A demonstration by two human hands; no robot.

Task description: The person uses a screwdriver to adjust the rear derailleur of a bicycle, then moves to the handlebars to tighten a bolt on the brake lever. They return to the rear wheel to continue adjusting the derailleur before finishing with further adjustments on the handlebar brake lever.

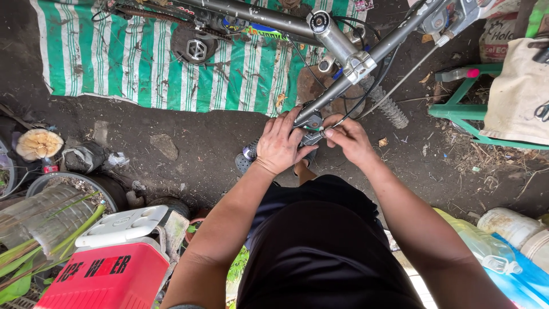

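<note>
1. Your left hand (pixel 278 144) wraps over the end of the handlebar (pixel 320 103), fingers curled down around the grip end (pixel 249 151) and the brake lever clamp (pixel 312 122); it is closed on the bar, not spread. Hold it firm there so the bar does not swing while the other hand works.

2. Your right hand (pixel 350 140), just beside the left and nearly touching it, has thumb and forefinger pressed together on a small fitting at the end of a thin cable (pixel 394 86). What exactly lies between the fingertips is too small to tell. Pinch close to the tip so the piece does not slip.

3. The part under work sits between your two hands, straight ahead of your knees. Bring both wrists level with it so you can see the seat of the cable.

4. Beyond your hands the bar runs up to the stem clamp (pixel 359 62) and the grey bicycle frame (pixel 257 14), which lies partly over a green striped mat (pixel 137 63). Let the frame's weight rest there, not on your left hand.

5. Past your right hand, black cables loop near a knobby tyre (pixel 392 109); guard against a snag.

6. Well off to the left stands a red cooler (pixel 108 274); to the right, a green stool (pixel 466 111) with a plastic bottle (pixel 457 74) on it.
</note>
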